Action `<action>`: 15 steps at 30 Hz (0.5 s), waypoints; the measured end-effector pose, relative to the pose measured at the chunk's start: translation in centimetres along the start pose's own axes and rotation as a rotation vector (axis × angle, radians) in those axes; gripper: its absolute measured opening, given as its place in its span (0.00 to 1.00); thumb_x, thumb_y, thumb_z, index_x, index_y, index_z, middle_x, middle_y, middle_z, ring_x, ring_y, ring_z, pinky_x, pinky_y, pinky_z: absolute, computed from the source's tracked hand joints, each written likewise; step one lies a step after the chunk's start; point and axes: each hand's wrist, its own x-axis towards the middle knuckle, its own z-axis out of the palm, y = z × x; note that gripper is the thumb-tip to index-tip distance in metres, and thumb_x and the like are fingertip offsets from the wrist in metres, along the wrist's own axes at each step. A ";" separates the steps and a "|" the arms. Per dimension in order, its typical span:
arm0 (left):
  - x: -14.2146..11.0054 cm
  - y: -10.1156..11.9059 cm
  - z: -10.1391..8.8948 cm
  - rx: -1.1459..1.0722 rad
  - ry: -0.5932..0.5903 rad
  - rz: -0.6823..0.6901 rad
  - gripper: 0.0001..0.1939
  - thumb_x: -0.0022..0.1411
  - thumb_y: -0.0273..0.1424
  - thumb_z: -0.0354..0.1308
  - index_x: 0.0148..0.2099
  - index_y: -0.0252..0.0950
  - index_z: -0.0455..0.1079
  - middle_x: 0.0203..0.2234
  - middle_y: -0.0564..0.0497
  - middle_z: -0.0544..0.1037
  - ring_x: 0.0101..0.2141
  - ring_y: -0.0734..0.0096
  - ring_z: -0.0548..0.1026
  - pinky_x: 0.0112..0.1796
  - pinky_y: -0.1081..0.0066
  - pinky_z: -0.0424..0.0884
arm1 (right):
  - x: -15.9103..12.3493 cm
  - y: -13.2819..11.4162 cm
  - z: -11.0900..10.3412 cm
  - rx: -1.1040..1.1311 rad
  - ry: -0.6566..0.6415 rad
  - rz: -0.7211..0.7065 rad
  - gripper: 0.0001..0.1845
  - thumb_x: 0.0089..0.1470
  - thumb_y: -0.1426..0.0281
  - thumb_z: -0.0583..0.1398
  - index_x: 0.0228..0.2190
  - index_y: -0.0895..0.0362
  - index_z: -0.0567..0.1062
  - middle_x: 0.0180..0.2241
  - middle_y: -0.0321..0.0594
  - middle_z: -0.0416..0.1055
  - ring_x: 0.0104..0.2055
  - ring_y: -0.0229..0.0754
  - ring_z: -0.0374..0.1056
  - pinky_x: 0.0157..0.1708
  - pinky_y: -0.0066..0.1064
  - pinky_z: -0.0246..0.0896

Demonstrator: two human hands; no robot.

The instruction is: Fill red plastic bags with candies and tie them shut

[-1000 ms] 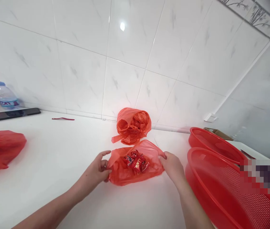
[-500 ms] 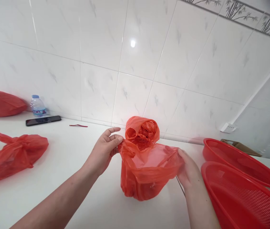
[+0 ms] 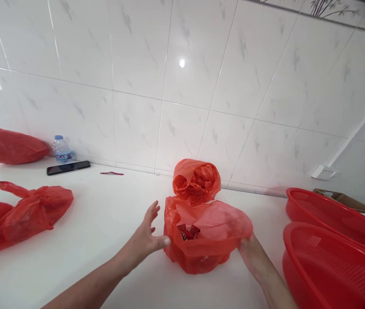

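Note:
A thin red plastic bag point(image 3: 198, 255) stands on the white table with its mouth spread wide. Inside it lie small dark red wrapped packets point(image 3: 189, 232). My left hand point(image 3: 148, 236) is at the bag's left side, fingers apart and holding nothing, with the thumb tip at the bag's wall. At the right side, my right hand point(image 3: 248, 249) touches the bag near its rim. The film covers its fingers, so their grip is unclear. Directly behind the bag, against the wall, sits another bunched red bag point(image 3: 197, 180) with an open, crumpled mouth.
Two red plastic baskets point(image 3: 317, 257) stand at the right, near a brown cardboard box point(image 3: 346, 201). On the left are a tied red bag point(image 3: 37, 210), a fuller red bag point(image 3: 13, 146), a water bottle point(image 3: 62, 150), a phone point(image 3: 68, 168) and a thin red strip point(image 3: 112, 173).
My left hand has let go of the bag's rim and opened, moving down. My right hand has moved lower along the bag's right side. The mouth is wider, and packets inside now show.

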 end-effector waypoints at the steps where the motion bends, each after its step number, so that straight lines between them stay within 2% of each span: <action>1: 0.3 0.1 0.9 -0.060 -0.067 0.024 0.56 0.44 0.44 0.68 0.68 0.46 0.40 0.65 0.41 0.50 0.63 0.46 0.50 0.56 0.52 0.57 | 0.3 -0.4 0.5 0.024 -0.049 0.036 0.46 0.35 0.45 0.66 0.55 0.50 0.65 0.55 0.50 0.65 0.56 0.54 0.62 0.51 0.45 0.60; 3: 1.1 0.8 2.5 -0.184 -0.211 0.061 0.52 0.44 0.41 0.70 0.66 0.44 0.47 0.61 0.40 0.60 0.58 0.47 0.60 0.52 0.55 0.63 | 1.2 -1.1 1.4 0.091 -0.101 0.123 0.39 0.37 0.52 0.68 0.51 0.50 0.69 0.51 0.46 0.70 0.53 0.52 0.65 0.51 0.44 0.60; 4: 1.4 1.3 3.1 -0.217 -0.244 0.055 0.44 0.46 0.40 0.69 0.63 0.42 0.55 0.56 0.41 0.66 0.54 0.48 0.66 0.49 0.57 0.67 | 1.6 -1.4 1.9 0.114 -0.095 0.158 0.34 0.38 0.53 0.68 0.48 0.51 0.71 0.48 0.45 0.72 0.51 0.51 0.67 0.51 0.44 0.60; 6: 2.0 2.2 3.9 -0.214 -0.233 -0.005 0.24 0.51 0.40 0.65 0.49 0.38 0.69 0.44 0.43 0.76 0.44 0.53 0.74 0.42 0.61 0.70 | 2.3 -1.7 2.4 0.164 -0.053 0.183 0.23 0.41 0.55 0.67 0.39 0.52 0.75 0.42 0.42 0.75 0.47 0.49 0.69 0.48 0.42 0.62; 7: 2.3 2.6 4.1 -0.220 -0.206 -0.037 0.17 0.54 0.41 0.62 0.43 0.36 0.72 0.39 0.45 0.78 0.41 0.55 0.75 0.40 0.62 0.70 | 2.5 -1.7 2.5 0.203 -0.038 0.167 0.18 0.43 0.55 0.66 0.34 0.52 0.76 0.41 0.41 0.75 0.47 0.49 0.69 0.47 0.41 0.63; 9: 2.7 3.1 4.3 -0.332 -0.159 -0.086 0.14 0.58 0.42 0.58 0.39 0.36 0.72 0.36 0.46 0.78 0.38 0.58 0.75 0.39 0.64 0.70 | 2.6 -1.7 2.4 0.324 0.003 0.076 0.13 0.46 0.55 0.65 0.27 0.52 0.75 0.45 0.39 0.73 0.49 0.49 0.67 0.46 0.42 0.63; 11: 3.2 2.9 4.5 -0.532 -0.122 -0.135 0.15 0.59 0.42 0.57 0.42 0.37 0.71 0.38 0.46 0.78 0.39 0.60 0.75 0.39 0.65 0.70 | 2.5 -1.4 2.0 0.469 0.049 0.003 0.11 0.49 0.56 0.62 0.26 0.49 0.74 0.49 0.35 0.70 0.52 0.49 0.65 0.46 0.44 0.63; 12: 3.5 2.5 4.6 -0.619 -0.099 -0.170 0.15 0.59 0.41 0.58 0.43 0.37 0.71 0.38 0.46 0.78 0.39 0.60 0.75 0.38 0.66 0.70 | 2.4 -1.2 1.8 0.528 0.079 -0.005 0.10 0.51 0.56 0.61 0.27 0.48 0.74 0.47 0.34 0.71 0.51 0.47 0.66 0.46 0.43 0.63; 14: 3.9 1.6 5.0 -0.719 -0.051 -0.247 0.13 0.58 0.40 0.59 0.39 0.35 0.72 0.35 0.46 0.78 0.36 0.62 0.75 0.35 0.68 0.70 | 2.2 -0.8 1.4 0.613 0.143 0.008 0.08 0.54 0.58 0.59 0.27 0.47 0.72 0.33 0.31 0.73 0.37 0.39 0.70 0.39 0.36 0.66; 15: 4.1 1.1 5.2 -0.744 -0.036 -0.279 0.12 0.56 0.39 0.60 0.36 0.35 0.71 0.32 0.47 0.78 0.34 0.63 0.75 0.34 0.69 0.70 | 2.2 -0.5 1.3 0.646 0.160 0.021 0.07 0.55 0.59 0.59 0.27 0.47 0.72 0.24 0.30 0.68 0.28 0.34 0.66 0.32 0.29 0.65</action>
